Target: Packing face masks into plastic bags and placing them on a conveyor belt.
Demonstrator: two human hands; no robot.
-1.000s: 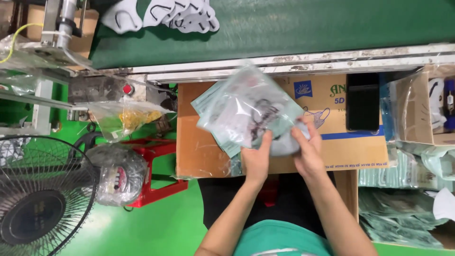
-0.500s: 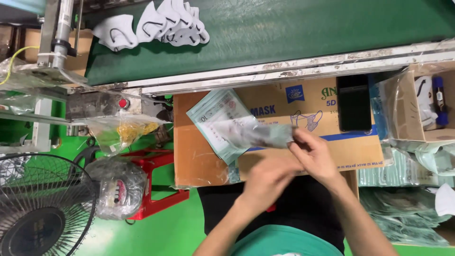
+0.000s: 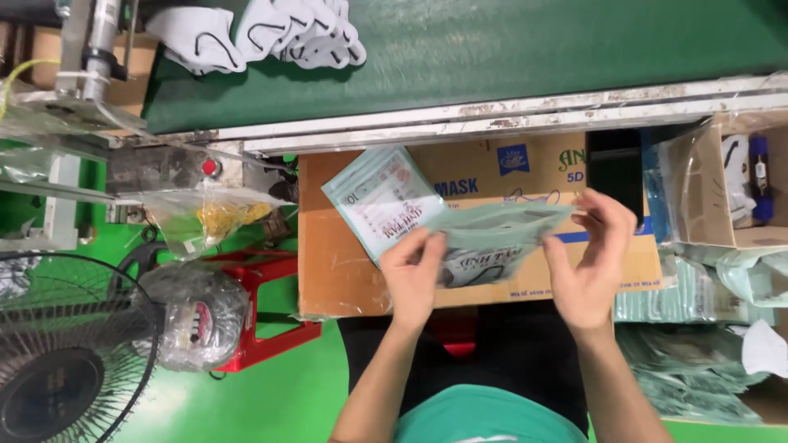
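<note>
Both of my hands hold one pale green plastic pouch (image 3: 492, 238) with a mask inside, level above a flat cardboard box (image 3: 345, 271) on my lap. My left hand (image 3: 413, 275) grips its left end and my right hand (image 3: 589, 262) pinches its right end. A second pale green pouch (image 3: 377, 197) lies tilted on the cardboard, just left of and partly under the held one. Several white masks (image 3: 263, 33) lie on the green conveyor belt (image 3: 533, 49) at the top.
A fan (image 3: 57, 361) stands at the lower left beside a red stool (image 3: 271, 320) and clear plastic bags (image 3: 205, 217). Stacks of green pouches (image 3: 698, 361) sit at the right below an open carton (image 3: 722, 189). A metal rail (image 3: 509, 115) edges the belt.
The pouches were held together and upright; now one lies on the cardboard and my hands have spread apart, holding the other flat by its two ends.
</note>
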